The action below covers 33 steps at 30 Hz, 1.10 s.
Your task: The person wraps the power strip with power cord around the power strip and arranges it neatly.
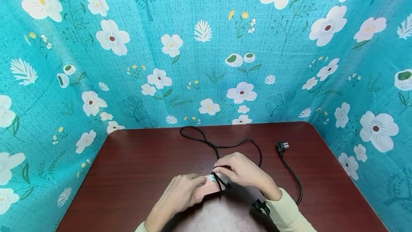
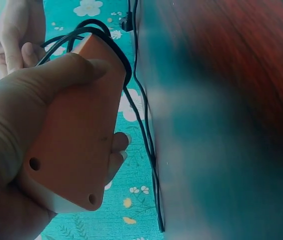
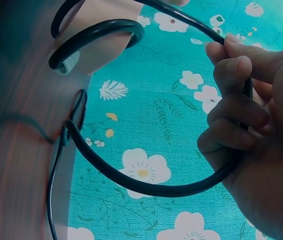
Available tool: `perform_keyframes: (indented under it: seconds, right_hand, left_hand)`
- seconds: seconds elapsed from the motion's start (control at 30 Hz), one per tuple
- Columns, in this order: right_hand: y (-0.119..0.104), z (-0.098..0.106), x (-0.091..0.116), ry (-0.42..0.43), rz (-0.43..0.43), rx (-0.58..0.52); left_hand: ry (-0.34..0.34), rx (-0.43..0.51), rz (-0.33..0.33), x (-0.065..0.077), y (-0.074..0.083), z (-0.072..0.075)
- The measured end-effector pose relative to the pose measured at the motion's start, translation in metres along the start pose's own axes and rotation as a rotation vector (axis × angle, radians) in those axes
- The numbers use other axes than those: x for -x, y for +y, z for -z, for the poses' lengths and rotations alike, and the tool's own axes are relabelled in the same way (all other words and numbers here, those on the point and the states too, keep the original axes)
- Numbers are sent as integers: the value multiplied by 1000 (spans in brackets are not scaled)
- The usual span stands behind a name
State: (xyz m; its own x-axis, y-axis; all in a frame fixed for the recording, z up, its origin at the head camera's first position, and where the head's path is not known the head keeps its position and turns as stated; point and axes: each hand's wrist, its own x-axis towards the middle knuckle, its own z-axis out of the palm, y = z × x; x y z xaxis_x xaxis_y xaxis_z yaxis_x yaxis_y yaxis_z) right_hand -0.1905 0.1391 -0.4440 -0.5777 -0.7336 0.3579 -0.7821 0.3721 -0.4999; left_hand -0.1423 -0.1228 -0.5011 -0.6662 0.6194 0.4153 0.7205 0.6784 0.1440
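Note:
My left hand (image 1: 181, 192) grips a pink power strip (image 1: 209, 186) low over the front middle of the table. In the left wrist view the thumb lies along the face of the power strip (image 2: 76, 135), and fingertips show past its far edge. Black cord (image 2: 119, 52) is wound around the strip's far end. My right hand (image 1: 241, 169) is at that end and holds the cord. In the right wrist view, thumb and forefinger pinch the cord (image 3: 151, 189), which passes through the curled fingers and bows down to the table.
A dark red-brown table (image 1: 138, 160) bears the loose cord, which loops behind the hands. The cord's black plug (image 1: 281, 147) lies at the right, its pins pointing right. Blue flowered cloth (image 1: 193, 71) hangs behind the table and along both sides.

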Motion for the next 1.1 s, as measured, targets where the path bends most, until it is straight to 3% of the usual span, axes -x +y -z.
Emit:
perform_keyframes:
  seconds: [0.37,0.73,1.1]
  right_hand:
    - [4,1,2,-9,15,-119]
    - [14,-3,1,-13,40,-206]
    - [25,-7,6,-37,-70,-354]
  left_hand:
    - [1,-1,-69,5,1,0]
    - [30,73,-113,7,0,-2]
    - [58,154,-160,6,4,0]
